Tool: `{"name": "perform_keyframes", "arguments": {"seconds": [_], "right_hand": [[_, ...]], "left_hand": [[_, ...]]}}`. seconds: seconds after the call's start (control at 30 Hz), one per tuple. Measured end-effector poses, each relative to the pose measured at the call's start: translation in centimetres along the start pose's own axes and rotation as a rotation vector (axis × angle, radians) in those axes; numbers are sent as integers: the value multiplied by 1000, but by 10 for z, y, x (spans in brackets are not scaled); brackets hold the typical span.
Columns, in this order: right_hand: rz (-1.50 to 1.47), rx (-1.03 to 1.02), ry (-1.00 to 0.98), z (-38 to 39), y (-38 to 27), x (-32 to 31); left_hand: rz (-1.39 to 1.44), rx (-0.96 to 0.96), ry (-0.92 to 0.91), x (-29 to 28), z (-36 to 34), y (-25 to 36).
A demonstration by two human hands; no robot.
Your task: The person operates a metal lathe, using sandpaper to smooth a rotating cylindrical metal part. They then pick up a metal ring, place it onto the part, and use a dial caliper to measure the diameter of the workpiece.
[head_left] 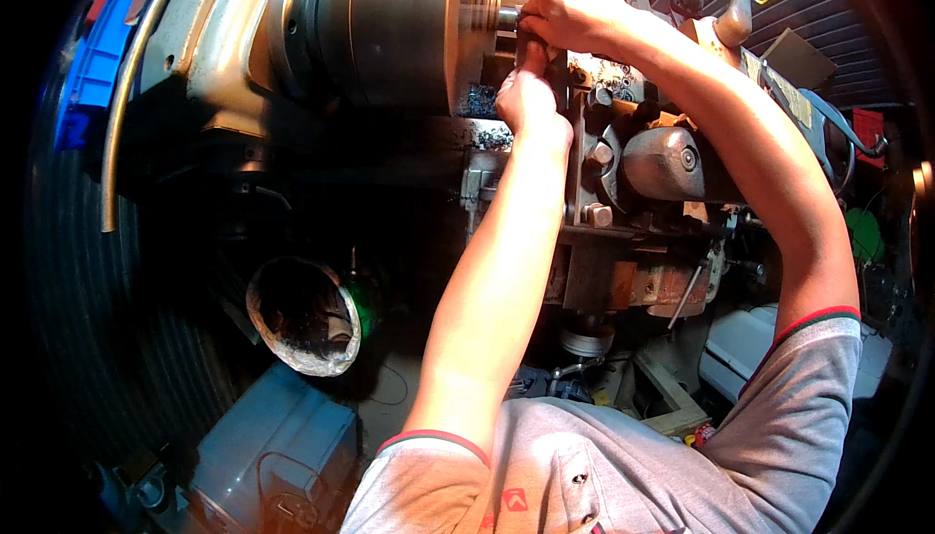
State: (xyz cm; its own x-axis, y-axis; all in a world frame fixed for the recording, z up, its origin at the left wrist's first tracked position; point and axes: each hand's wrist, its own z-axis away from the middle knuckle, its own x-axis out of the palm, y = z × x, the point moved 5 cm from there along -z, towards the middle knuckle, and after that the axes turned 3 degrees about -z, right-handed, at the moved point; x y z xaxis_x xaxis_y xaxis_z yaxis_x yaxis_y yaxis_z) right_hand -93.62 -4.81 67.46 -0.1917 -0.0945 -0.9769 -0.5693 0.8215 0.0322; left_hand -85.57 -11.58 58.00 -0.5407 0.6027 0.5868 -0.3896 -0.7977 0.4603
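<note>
Beside the lathe chuck [399, 28], whose right face is blurred as if spinning, both my hands are close together at a short shiny metal workpiece [507, 18]. My right hand [570, 6] is closed at the workpiece's right end, with its fingers curled in. Just below it my left hand [529, 96] is closed too, thumb pointing up. A dark narrow piece shows between the two hands, but its kind is hidden by the fingers. Right of my left hand stands the tool post [596, 154] with its square-headed bolts.
Metal chips [479, 101] lie below the chuck. The tailstock [672, 159] sits under my right forearm. At lower left are a round, dirty-rimmed container [341, 364] and a grey-blue box [273, 437]. A blue plastic bin [102, 57] and a bent metal pipe [115, 135] are at far left.
</note>
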Motion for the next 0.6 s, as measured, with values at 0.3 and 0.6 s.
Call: {"name": "perform_keyframes", "arguments": {"seconds": [0.3,0.6], "right_hand": [[-59,83,-57,-1,1,-2],[-29,94,-50,1,2,1]], "left_hand": [[22,-16,16,3,3,2],[4,-20,-28,2,1,-1]]}}
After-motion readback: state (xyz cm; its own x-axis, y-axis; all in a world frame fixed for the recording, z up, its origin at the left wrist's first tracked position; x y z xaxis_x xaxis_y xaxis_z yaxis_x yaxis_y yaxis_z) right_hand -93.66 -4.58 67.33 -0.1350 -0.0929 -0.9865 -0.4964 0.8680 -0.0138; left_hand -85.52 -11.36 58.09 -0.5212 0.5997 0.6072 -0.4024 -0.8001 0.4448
